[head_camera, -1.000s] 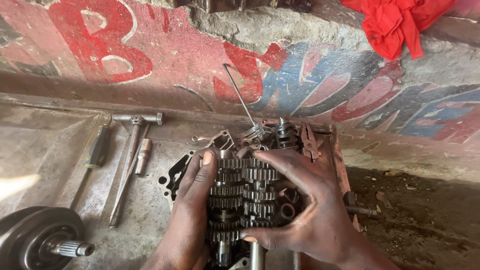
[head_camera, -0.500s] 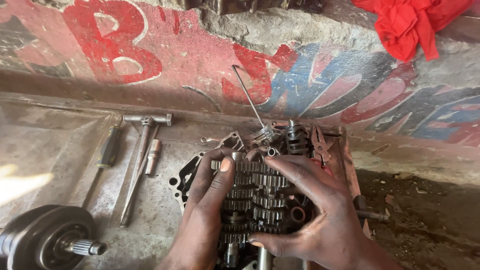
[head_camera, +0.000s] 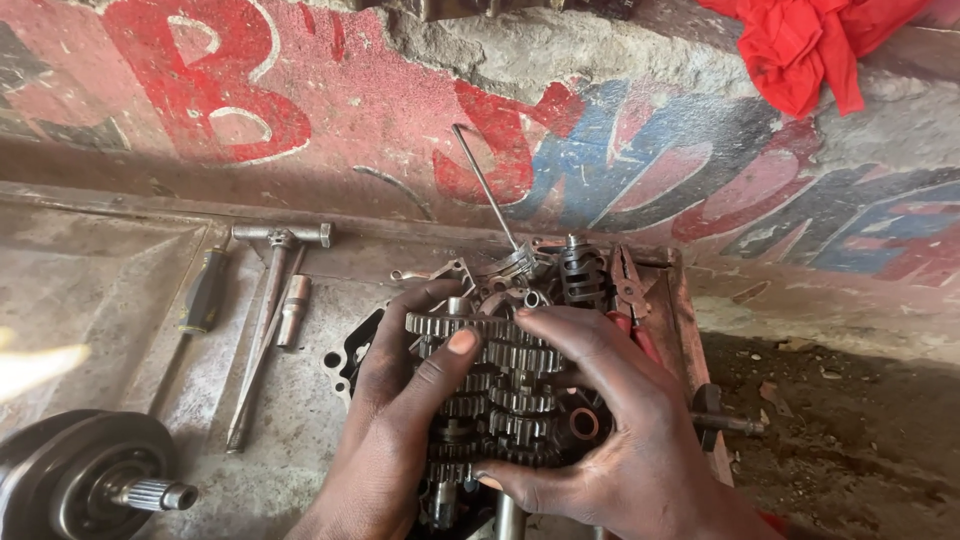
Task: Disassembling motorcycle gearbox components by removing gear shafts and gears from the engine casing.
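Both my hands clasp a greasy stack of steel transmission gears (head_camera: 488, 385) seated in a dark engine case half (head_camera: 352, 352) on the concrete floor. My left hand (head_camera: 395, 440) wraps the left side of the stack, thumb across the top gear. My right hand (head_camera: 610, 430) covers the right side, with its fingers over the upper gears and its thumb under the lower end. A grooved shift drum (head_camera: 583, 275) stands just behind the gears. A thin metal rod (head_camera: 487, 190) sticks up at an angle from the parts behind.
A T-handle wrench (head_camera: 268, 300), a socket piece (head_camera: 292, 310) and a dark-handled screwdriver (head_camera: 203, 292) lie to the left. A round clutch part with a splined shaft (head_camera: 85, 480) sits bottom left. Behind rises a painted wall (head_camera: 620, 150), a red cloth (head_camera: 810, 45) on top. Dirt ground lies right.
The view has shifted so the gears and hands sit slightly lower right. Both hands have settled more tightly around the gear stack; the tools have not moved.
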